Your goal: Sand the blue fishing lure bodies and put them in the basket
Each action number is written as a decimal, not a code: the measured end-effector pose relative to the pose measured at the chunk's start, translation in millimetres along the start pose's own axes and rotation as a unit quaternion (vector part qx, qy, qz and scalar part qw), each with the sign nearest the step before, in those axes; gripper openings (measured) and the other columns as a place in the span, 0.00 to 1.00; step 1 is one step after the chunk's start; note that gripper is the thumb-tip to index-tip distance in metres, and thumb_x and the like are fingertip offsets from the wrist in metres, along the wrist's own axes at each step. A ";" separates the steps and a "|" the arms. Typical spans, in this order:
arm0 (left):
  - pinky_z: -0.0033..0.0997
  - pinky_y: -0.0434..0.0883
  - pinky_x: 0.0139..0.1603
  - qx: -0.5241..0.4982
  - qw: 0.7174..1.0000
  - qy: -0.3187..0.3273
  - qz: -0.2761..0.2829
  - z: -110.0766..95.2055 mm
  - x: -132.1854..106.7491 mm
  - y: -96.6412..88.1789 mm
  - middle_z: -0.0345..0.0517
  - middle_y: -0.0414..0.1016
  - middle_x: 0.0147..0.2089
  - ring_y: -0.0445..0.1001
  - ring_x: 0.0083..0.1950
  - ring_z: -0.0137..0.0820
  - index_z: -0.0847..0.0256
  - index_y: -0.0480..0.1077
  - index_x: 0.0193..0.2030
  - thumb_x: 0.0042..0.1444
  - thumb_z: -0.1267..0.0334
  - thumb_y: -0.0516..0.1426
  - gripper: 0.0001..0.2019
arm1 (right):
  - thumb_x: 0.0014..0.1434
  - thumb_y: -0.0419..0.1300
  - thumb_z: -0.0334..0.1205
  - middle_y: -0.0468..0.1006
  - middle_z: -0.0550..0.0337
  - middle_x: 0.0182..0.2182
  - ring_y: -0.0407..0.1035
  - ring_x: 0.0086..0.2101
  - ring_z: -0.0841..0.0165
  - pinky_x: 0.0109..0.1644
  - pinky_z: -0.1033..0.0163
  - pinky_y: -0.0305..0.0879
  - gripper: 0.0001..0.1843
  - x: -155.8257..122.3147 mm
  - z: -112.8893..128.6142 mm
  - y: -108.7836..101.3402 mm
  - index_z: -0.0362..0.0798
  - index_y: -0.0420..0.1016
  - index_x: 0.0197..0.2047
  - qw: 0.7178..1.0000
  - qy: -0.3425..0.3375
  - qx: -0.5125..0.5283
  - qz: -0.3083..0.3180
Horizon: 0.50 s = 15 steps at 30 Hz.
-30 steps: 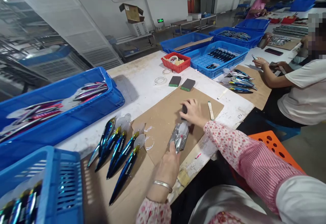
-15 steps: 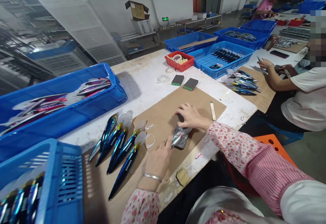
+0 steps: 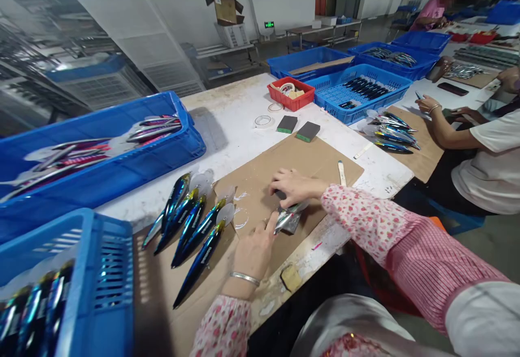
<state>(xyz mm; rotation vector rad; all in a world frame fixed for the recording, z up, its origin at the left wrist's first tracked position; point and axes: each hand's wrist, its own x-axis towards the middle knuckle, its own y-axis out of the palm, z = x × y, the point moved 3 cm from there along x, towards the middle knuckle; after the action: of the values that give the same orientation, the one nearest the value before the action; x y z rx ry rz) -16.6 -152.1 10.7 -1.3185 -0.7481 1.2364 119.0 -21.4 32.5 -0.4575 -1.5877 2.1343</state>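
My left hand [image 3: 254,254] wears a silver bracelet and grips a silvery fishing lure [image 3: 286,218] at its near end. Under the lure lies a dark grey block [image 3: 292,226] on the brown cardboard [image 3: 260,175]. My right hand [image 3: 293,186] is curled over a dark sanding block [image 3: 280,195], mostly hidden by the fingers, right above the lure. Left of my left hand, several blue fishing lures [image 3: 200,264] with clear lips lie in a row on cardboard.
Blue bins [image 3: 189,148] [image 3: 91,286] with lures stand at left. Farther back are two green-edged sanding blocks [image 3: 307,131], a tape roll [image 3: 264,121], a red basket [image 3: 292,103] and a blue crate [image 3: 361,110]. A knife [image 3: 342,173] lies at right. A co-worker [image 3: 483,151] sits beyond.
My right hand has moved a little left, along with the sanding block. My left hand keeps its grip on the lure. The whole view has shifted slightly.
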 end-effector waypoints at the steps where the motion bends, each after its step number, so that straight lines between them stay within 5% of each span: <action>1: 0.35 0.72 0.34 0.002 1.000 -0.001 -0.003 -0.1 0.0 1.2 0.53 0.74 0.42 0.78 0.39 0.41 0.56 0.55 0.68 0.65 0.62 0.46 0.25 | 0.52 0.64 0.44 0.69 0.52 0.44 0.58 0.47 0.56 0.47 0.53 0.59 0.19 -1.1 -0.6 -1.3 0.49 0.73 0.48 1.000 0.001 0.000 0.010; 8: 0.33 0.72 0.36 -0.021 1.000 -0.004 -0.016 1.7 1.9 8.5 0.54 0.74 0.44 0.78 0.41 0.39 0.56 0.53 0.69 0.65 0.61 0.46 0.25 | 0.52 0.64 0.45 0.68 0.53 0.45 0.58 0.48 0.56 0.50 0.51 0.58 0.19 -2.5 12.1 2.1 0.50 0.73 0.47 0.999 -0.003 -0.019 -0.040; 11: 0.35 0.72 0.36 -0.041 0.999 -0.009 -0.018 1.6 3.0 8.9 0.54 0.74 0.45 0.78 0.41 0.40 0.54 0.54 0.68 0.65 0.61 0.46 0.25 | 0.54 0.62 0.43 0.69 0.52 0.48 0.58 0.50 0.56 0.51 0.52 0.59 0.20 -16.4 -5.3 5.5 0.50 0.72 0.50 0.981 0.101 -0.009 -0.163; 15: 0.37 0.70 0.39 -0.162 0.986 -0.036 -0.032 -2.8 -0.9 6.0 0.58 0.74 0.47 0.77 0.43 0.43 0.58 0.58 0.66 0.63 0.64 0.48 0.24 | 0.52 0.61 0.42 0.70 0.49 0.48 0.61 0.50 0.54 0.53 0.49 0.59 0.19 -58.6 -44.7 5.9 0.48 0.74 0.49 0.905 0.267 0.002 -0.331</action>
<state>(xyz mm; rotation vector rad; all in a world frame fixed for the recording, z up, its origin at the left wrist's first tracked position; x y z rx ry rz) -15.6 -154.8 4.7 -1.5041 -1.0710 1.1481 190.5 -17.6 14.2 -0.3814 -1.1883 1.3472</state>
